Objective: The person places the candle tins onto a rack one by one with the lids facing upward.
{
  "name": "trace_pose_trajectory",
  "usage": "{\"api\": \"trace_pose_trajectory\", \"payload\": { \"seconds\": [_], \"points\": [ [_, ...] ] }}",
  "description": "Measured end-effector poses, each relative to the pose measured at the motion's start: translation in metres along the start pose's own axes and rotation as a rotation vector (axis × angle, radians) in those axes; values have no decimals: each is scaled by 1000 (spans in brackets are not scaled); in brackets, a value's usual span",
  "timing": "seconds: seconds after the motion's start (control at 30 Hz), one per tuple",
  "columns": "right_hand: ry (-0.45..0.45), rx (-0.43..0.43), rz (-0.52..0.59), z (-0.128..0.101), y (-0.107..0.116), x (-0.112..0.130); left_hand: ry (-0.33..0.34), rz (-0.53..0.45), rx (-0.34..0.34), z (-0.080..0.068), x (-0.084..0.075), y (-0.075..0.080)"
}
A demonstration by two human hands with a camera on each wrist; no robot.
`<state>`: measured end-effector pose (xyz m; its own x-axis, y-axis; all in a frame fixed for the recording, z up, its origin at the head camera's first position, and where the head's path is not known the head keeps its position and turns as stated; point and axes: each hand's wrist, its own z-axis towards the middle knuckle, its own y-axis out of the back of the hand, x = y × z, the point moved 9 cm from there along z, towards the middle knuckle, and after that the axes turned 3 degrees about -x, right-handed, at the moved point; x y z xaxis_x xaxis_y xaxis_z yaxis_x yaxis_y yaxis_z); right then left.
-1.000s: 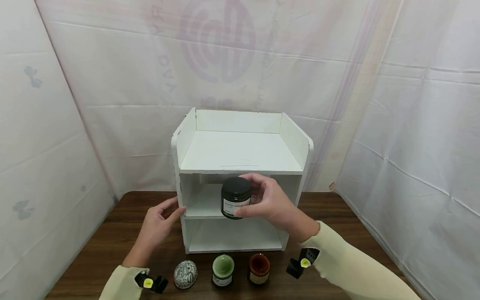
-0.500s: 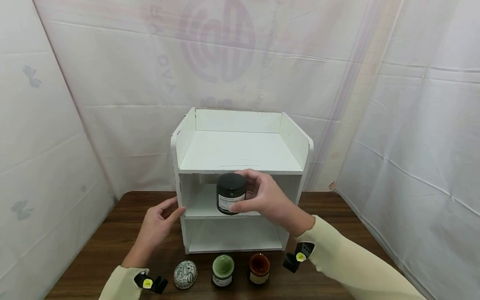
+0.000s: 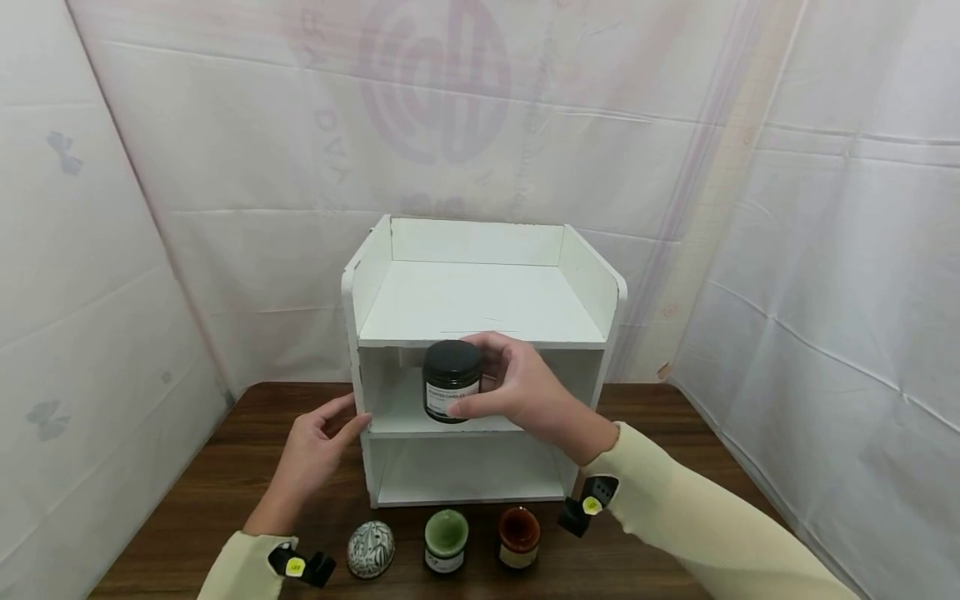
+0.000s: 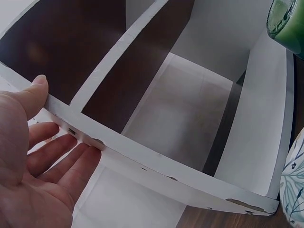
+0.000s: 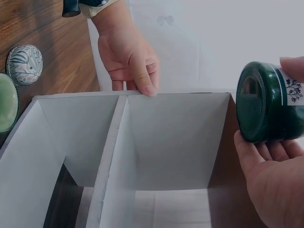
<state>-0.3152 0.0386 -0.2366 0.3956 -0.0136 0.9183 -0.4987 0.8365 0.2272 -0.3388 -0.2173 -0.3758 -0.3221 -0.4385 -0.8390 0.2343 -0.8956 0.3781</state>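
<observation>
Hands [image 3: 517, 392]: glossy round jar [image 3: 451, 381], white shelf [image 3: 480, 304]

Glossy dark glass jar [image 3: 451, 392], chipped white-painted shelf [image 3: 480, 308]

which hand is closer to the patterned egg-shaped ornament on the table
Left. The left hand rests on the shelf unit's left edge, just above the ornament; the right hand holds the dark jar farther up at the middle shelf.
</observation>
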Motion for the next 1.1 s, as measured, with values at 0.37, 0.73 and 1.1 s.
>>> {"api": "trace_pose_trajectory", "payload": {
  "seconds": [0.37,0.73,1.1],
  "points": [
    [-13,-4,-4,10,-7,4,13,4,-3,0,1,2],
    [9,-6,3,20,-4,10,22,-4,1,-1,1,2],
    [-6,-1,6,24,-3,13,19,-4,7,1,-1,2]
  ]
}}
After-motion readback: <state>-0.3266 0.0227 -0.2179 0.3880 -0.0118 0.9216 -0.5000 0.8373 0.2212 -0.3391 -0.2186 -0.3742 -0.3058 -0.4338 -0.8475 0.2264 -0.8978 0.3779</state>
